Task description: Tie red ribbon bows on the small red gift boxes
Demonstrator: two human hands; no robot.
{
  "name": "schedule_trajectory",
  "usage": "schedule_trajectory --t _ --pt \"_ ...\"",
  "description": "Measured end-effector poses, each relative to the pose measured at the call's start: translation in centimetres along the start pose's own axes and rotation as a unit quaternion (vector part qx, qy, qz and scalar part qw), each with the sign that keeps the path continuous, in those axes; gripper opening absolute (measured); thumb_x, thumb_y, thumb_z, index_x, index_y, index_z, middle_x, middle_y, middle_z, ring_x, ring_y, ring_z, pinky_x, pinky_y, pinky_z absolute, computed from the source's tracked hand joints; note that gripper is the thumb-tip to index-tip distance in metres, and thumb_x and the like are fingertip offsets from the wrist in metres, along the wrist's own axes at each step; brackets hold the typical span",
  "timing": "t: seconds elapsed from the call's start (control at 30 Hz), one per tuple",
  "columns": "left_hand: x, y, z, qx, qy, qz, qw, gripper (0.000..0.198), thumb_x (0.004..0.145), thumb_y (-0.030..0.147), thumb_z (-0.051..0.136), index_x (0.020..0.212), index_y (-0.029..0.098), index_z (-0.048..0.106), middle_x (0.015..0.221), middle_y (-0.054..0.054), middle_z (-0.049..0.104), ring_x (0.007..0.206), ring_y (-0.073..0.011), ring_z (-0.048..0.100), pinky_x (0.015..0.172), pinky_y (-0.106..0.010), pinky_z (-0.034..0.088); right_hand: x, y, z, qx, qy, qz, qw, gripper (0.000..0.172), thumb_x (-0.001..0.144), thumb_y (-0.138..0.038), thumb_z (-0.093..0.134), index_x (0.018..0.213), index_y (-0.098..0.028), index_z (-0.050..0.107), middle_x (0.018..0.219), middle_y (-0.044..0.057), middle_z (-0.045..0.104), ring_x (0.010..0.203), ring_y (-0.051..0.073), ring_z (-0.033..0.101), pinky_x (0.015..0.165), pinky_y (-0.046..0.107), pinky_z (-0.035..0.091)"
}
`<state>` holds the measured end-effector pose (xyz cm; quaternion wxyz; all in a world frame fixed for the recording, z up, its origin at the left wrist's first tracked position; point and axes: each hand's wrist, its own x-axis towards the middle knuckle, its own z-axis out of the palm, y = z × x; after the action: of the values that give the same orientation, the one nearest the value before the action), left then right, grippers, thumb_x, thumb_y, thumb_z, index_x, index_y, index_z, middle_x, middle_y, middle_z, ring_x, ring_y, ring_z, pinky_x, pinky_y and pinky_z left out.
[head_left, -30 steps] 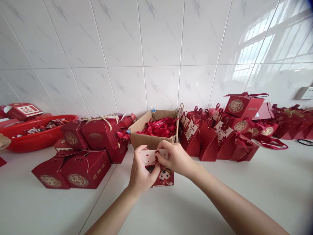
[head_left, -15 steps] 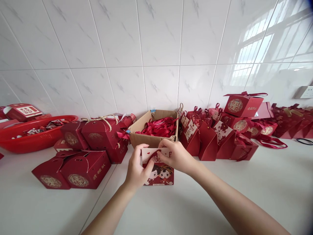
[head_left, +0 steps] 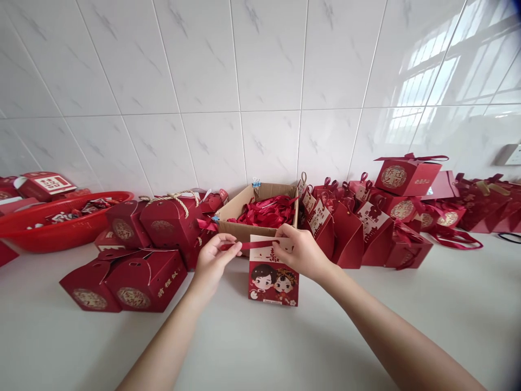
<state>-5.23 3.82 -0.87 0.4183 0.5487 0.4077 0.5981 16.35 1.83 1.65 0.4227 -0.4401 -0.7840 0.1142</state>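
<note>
With left hand [head_left: 215, 252], pinching a red ribbon [head_left: 256, 244] between thumb and fingers, just to the left of the bag [head_left: 273, 285]. With right hand [head_left: 303, 252], pinching the ribbon too, thumb and fingers pressed together at the white top of the bag. Pulled flat and nearly level between the two, across the front of the white top. Too hidden to tell if looped through a hole there. Upright on the white tabletop [head_left: 244, 347], right in the middle, with two cartoon faces on the red front.

Off to the left, side by side on the tabletop, two red boxes [head_left: 140, 282] with round gold marks. Close behind the bag, a brown carton [head_left: 280, 190] with a big heap of red ribbons [head_left: 268, 212] inside, and a blue clip [head_left: 256, 183] on the back edge. Behind the two red boxes, more boxes [head_left: 166, 225] in a group. To the right of the carton, lots of pointy bags [head_left: 347, 239] close together, some with white tops, and past them a box with a bow [head_left: 409, 176], up on top of others. Far to the left, a wide red bowl [head_left: 73, 234] with little packets [head_left: 95, 205] in it. At the very back, a shiny white tile wall [head_left: 268, 70].
</note>
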Motion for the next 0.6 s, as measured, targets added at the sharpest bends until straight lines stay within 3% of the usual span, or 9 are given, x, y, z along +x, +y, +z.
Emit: schedule_trajectory --t 0.13,0.3,0.47,0.6 --pt "0.0 0.1 0.1 -0.147 0.048 0.005 0.988 0.041 0.062 0.032 0.082 0.093 0.018 0.060 0.066 0.006 0.061 0.058 -0.0080 0.058 0.065 -0.023 0.046 -0.2 -0.1 0.3 0.021 -0.023 -0.077 0.997 0.006 0.078 -0.018 0.052 0.079 -0.021 0.048 0.072 0.000 0.058 0.064 0.014 0.051 0.059 0.025 0.041" --pt "-0.6 0.4 0.4 -0.154 0.062 0.048 0.985 0.047 0.065 0.027 0.081 0.105 0.025 0.057 0.066 0.007 0.065 0.058 -0.0066 0.057 0.062 -0.019 0.046 -0.5 -0.3 1.0 0.048 -0.032 -0.132 0.990 0.005 0.081 -0.017 0.052 0.083 -0.021 0.049 0.075 0.001 0.058 0.067 0.014 0.051 0.061 0.025 0.040" --pt "-1.2 0.7 1.0 -0.120 -0.001 -0.023 0.992 0.028 0.062 0.035 0.082 0.077 0.016 0.068 0.071 -0.001 0.071 0.069 -0.0114 0.063 0.068 -0.021 0.048 -0.6 -0.2 1.2 0.058 -0.043 -0.155 0.985 0.008 0.081 -0.015 0.053 0.086 -0.020 0.050 0.077 0.001 0.058 0.068 0.014 0.051 0.062 0.025 0.040" --pt "-1.6 0.7 1.3 -0.110 -0.074 -0.037 0.990 0.033 0.073 0.046 0.072 0.085 0.015 0.073 0.084 -0.007 0.074 0.082 -0.0178 0.067 0.075 -0.026 0.051 -0.6 -0.1 1.1 0.067 -0.047 -0.161 0.984 0.009 0.082 -0.014 0.053 0.088 -0.020 0.051 0.081 0.002 0.061 0.072 0.015 0.054 0.065 0.026 0.043"
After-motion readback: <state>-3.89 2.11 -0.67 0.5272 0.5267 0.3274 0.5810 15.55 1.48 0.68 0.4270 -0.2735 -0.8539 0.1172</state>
